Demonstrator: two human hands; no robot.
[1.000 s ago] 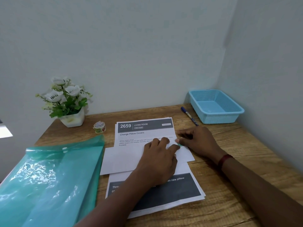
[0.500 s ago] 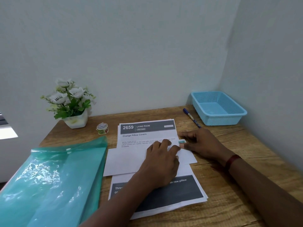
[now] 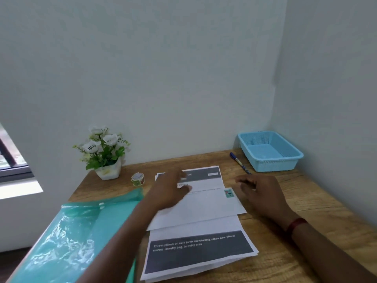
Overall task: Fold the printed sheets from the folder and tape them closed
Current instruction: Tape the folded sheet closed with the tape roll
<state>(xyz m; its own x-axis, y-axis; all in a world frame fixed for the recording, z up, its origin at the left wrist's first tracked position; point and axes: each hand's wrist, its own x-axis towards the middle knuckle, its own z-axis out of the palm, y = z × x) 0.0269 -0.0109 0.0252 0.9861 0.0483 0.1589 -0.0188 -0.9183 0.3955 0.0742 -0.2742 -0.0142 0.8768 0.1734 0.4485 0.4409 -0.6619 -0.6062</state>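
Observation:
A folded white sheet (image 3: 204, 207) lies across a stack of printed sheets (image 3: 200, 250) on the wooden desk. A small teal piece of tape (image 3: 228, 193) sticks on the folded sheet's top right corner. My left hand (image 3: 169, 188) hovers blurred over the stack's top left, fingers loose, holding nothing. Just right of the tape, my right hand (image 3: 259, 193) is over the desk, fingers relaxed and empty. A roll of patterned tape (image 3: 138, 178) stands left of the sheets. The teal plastic folder (image 3: 69, 237) lies at the left.
A blue pen (image 3: 239, 162) lies behind the sheets, next to a light blue mesh basket (image 3: 269, 152) in the back right corner. A white pot of artificial flowers (image 3: 104, 154) stands at the back left. Walls close the desk (image 3: 306, 201) behind and right.
Both hands have lifted off the folded sheet: the left moved up and left toward the tape roll, the right drew away to the right. The teal tape piece now shows stuck on the sheet.

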